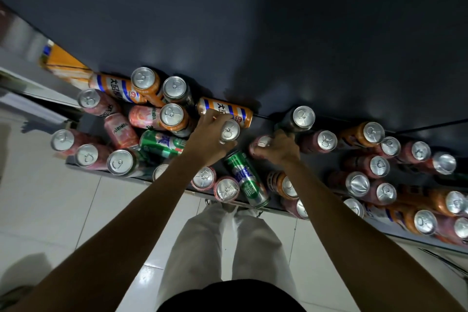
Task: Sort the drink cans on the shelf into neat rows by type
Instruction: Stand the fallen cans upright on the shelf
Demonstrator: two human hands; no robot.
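Your pale trousers and the white floor tiles lie nearest, with the dark shelf beyond. Your left hand curls its fingers round an upright can, just near of a fallen orange can. Your right hand grips a pink can; its fingers are mostly hidden. A tipped green can lies between your forearms. Left, cans sit jumbled, several toppled; right, they stand in rough rows, cut off at the frame's edge.
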